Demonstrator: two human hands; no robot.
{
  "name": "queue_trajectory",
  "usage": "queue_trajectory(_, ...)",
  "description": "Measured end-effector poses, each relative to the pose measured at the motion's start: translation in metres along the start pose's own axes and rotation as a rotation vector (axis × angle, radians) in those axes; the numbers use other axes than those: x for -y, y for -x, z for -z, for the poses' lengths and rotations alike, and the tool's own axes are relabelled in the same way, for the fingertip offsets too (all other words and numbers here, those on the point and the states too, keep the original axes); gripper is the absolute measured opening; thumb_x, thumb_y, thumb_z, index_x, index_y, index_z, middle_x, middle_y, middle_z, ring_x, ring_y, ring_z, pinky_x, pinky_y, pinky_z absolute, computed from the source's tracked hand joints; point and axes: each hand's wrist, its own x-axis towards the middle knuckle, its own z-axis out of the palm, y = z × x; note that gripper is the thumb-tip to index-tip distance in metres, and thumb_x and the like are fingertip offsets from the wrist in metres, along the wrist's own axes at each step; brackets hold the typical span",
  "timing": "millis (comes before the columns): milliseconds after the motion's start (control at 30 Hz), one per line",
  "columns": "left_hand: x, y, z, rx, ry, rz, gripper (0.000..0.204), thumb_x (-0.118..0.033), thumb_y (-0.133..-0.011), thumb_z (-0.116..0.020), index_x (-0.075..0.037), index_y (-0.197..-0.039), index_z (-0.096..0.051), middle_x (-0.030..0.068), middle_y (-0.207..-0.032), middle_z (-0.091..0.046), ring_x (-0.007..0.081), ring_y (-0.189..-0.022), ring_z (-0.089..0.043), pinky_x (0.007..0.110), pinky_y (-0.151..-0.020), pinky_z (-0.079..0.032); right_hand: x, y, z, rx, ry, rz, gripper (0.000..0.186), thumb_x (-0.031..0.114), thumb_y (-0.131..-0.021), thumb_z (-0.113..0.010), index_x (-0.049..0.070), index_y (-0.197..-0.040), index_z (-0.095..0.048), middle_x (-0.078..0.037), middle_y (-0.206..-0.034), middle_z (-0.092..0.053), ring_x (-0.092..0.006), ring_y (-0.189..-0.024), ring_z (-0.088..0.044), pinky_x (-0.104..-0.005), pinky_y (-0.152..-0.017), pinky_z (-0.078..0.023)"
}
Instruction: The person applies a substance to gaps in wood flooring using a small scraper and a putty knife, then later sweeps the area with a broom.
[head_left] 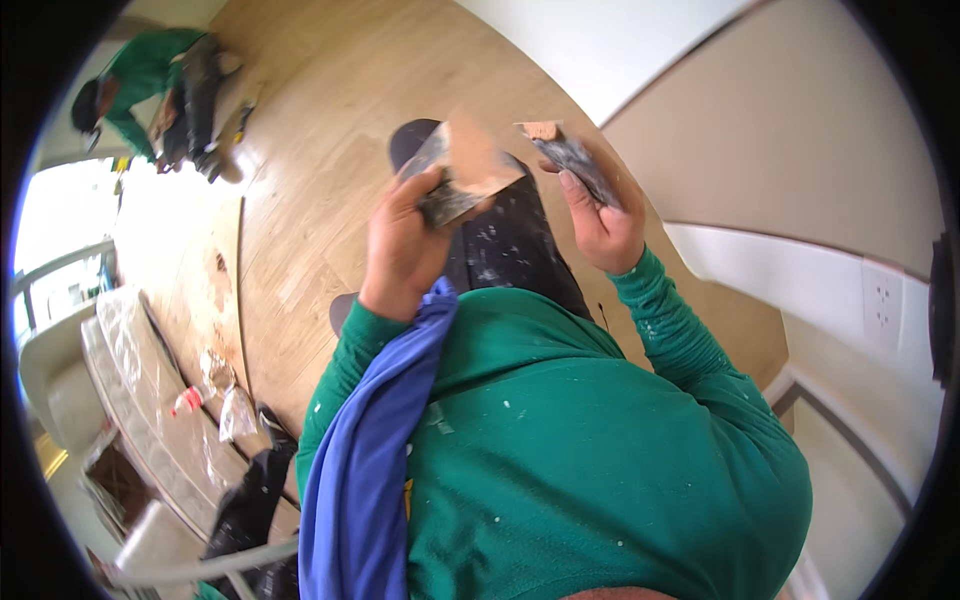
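In my left hand [402, 245] is a wide putty knife [448, 207], its dark, smeared grip under my thumb and its blade bearing a broad patch of tan putty [478, 160]. My fingers are wrapped round it, and the far ones are partly hidden. My right hand [608, 238] grips a second putty knife [584, 170], dark and stained, with a small lump of tan putty at its tip. The two blades are held apart, above my dark, paint-spotted trousers [510, 245]. Motion blurs the putty and the fingers slightly.
At the far left another person in green [160, 75] crouches on the wood-look floor [320, 90]. A long board [225, 270] lies along the left. Nearer are a plastic-wrapped long item [150, 380] and a red-capped bottle [188, 400]. A wall with an outlet [882, 302] runs at right.
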Motion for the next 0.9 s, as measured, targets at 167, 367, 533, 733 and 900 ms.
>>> queue_trajectory(167,-0.015,0.024,-0.012,0.151,0.005,-0.173,0.033,-0.005,-0.098,-0.049,0.008,-0.129,-0.048,0.0174,-0.115,-0.063,0.029,-0.1,-0.067,0.043,-0.079,-0.061,0.01,-0.017,-0.025,0.19,0.287,0.196,0.063,-0.019,-0.079,-0.049,0.007,-0.137,-0.054,-0.016,-0.14,-0.053,-0.0303,-0.122,-0.059,-0.034,-0.097,-0.051)
queue_trajectory(367,-0.003,0.036,0.001,0.1,-0.622,-0.862,0.034,0.004,-0.095,-0.051,0.007,-0.129,-0.051,0.0189,-0.117,-0.065,0.0289,-0.104,-0.067,0.039,-0.087,-0.057,0.002,-0.017,0.0,0.083,-0.154,-0.495,0.037,0.002,-0.094,-0.05,-0.002,-0.131,-0.053,-0.014,-0.111,-0.067,-0.0241,-0.099,-0.067,-0.037,-0.078,-0.057)
queue_trajectory(533,0.006,0.022,-0.003,0.426,-1.321,-1.213,0.047,0.018,-0.083,-0.048,0.0,-0.125,-0.061,0.0201,-0.128,-0.061,0.0349,-0.116,-0.062,0.038,-0.097,-0.052,0.025,-0.014,0.017,0.055,-1.083,-0.904,0.027,0.016,-0.095,-0.054,-0.002,-0.113,-0.059,-0.013,-0.103,-0.067,-0.0239,-0.084,-0.067,-0.04,-0.066,-0.056)
queue_trajectory(733,0.005,0.011,0.043,0.276,-1.523,-1.096,0.048,0.017,-0.088,-0.045,-0.001,-0.131,-0.058,0.0165,-0.131,-0.061,0.0274,-0.117,-0.063,0.036,-0.098,-0.051,-0.019,0.006,0.094,-0.054,-0.741,-0.812,0.028,0.017,-0.095,-0.057,-0.002,-0.115,-0.061,-0.01,-0.101,-0.069,-0.0214,-0.083,-0.066,-0.0376,-0.069,-0.054)
queue_trajectory(900,-0.015,0.025,0.091,-0.147,-1.647,-1.056,0.041,0.002,-0.096,-0.052,-0.002,-0.137,-0.054,0.0176,-0.128,-0.064,0.0247,-0.11,-0.067,0.033,-0.09,-0.053,-0.171,0.135,0.188,0.096,0.169,-1.065,0.031,0.022,-0.094,-0.061,0.0,-0.116,-0.064,-0.009,-0.098,-0.07,-0.0206,-0.084,-0.066,-0.0356,-0.076,-0.054)
